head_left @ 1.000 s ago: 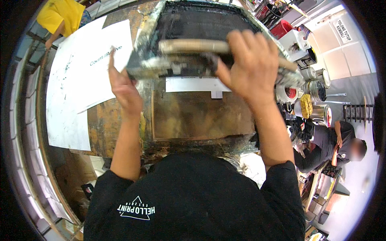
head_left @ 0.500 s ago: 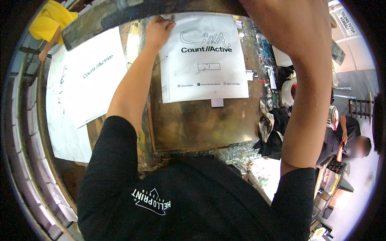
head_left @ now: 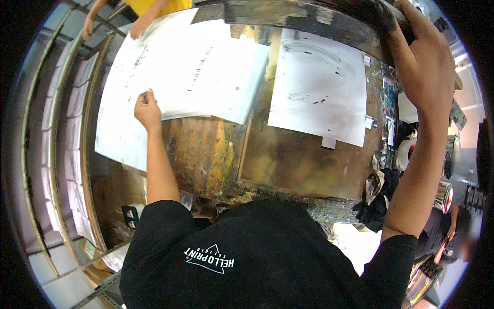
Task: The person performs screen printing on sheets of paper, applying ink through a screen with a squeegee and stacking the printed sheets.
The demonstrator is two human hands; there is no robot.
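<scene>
Up at the top of my view, my right hand (head_left: 422,67) is wrapped over the edge of the ink-smeared screen frame (head_left: 309,20), fingers curled tight on its dark rim, holding it raised above the stained wooden print table (head_left: 303,165). Under the frame lies a white printed sheet (head_left: 319,92) with faint grey marks, flat on the table, small tape tabs at its right and lower edges. Off to my left, my left hand (head_left: 147,109) pinches the edge of the top sheet of the paper stack (head_left: 175,77), thumb and fingers pressed together on it. That stack sits on the left half of the table, just beside the printed sheet. At the far end, another person's hand (head_left: 138,27), in a yellow sleeve, rests on the same stack.
</scene>
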